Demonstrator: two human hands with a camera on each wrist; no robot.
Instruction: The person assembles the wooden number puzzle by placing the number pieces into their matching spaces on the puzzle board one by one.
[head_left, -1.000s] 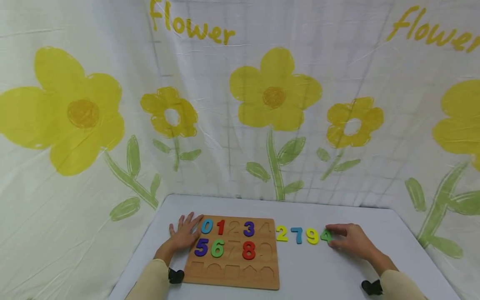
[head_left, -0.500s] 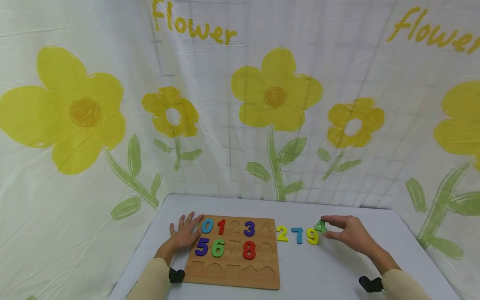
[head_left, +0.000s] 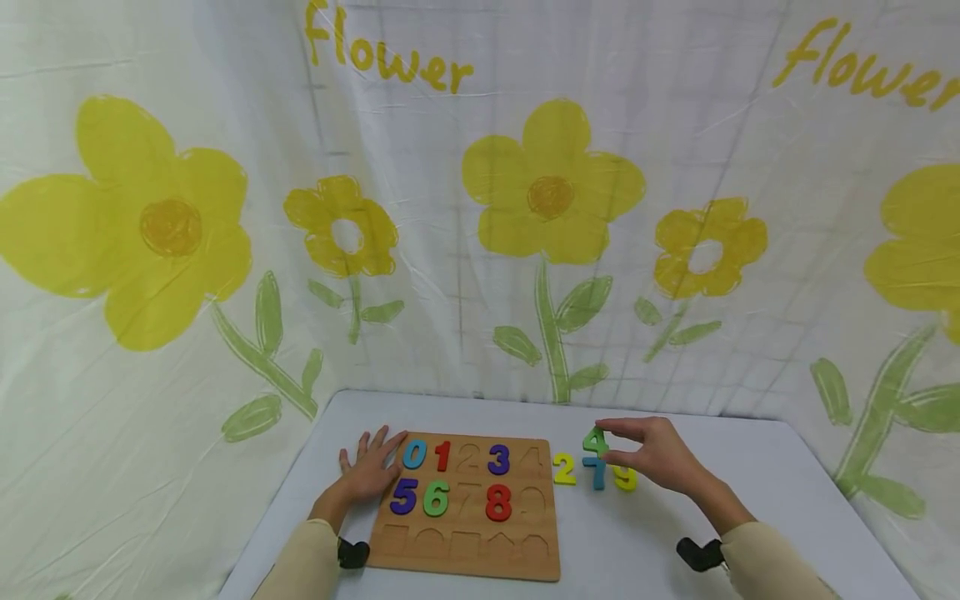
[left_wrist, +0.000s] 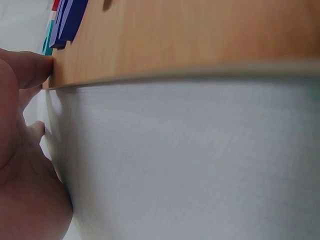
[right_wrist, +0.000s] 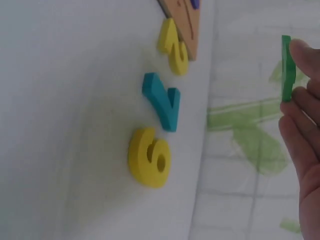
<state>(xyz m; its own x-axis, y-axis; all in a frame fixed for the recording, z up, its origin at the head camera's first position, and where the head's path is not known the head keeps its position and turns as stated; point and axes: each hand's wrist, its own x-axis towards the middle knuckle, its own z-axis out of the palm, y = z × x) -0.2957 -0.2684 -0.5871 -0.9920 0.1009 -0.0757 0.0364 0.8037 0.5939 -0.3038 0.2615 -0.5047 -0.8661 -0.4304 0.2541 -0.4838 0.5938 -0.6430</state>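
My right hand [head_left: 660, 450] pinches a green number 4 [head_left: 595, 441] between thumb and fingers, raised above the table. In the right wrist view the green 4 [right_wrist: 287, 67] appears edge-on, apart from the tabletop. Below it lie a blue 7 [head_left: 597, 474], a yellow 9 [head_left: 625, 478] partly hidden by the hand, and a yellow 2 [head_left: 564, 469]. My left hand [head_left: 367, 471] rests with spread fingers at the left edge of a wooden number board [head_left: 427, 562]. In the left wrist view the thumb touches the edge of the board [left_wrist: 175, 40].
Seated in the board are a blue 0 [head_left: 414, 454], red 1 [head_left: 442, 456], purple 3 [head_left: 498, 459], purple 5 [head_left: 403, 497], green 6 [head_left: 436, 498] and red 8 [head_left: 498, 502]. Other recesses show bare wood. A flower-painted curtain [head_left: 435, 333] hangs behind the white table [head_left: 637, 550].
My right hand has lifted the green 4 from the right end of the row and carried it left, over the 9 to above the 7. The left hand stays put.
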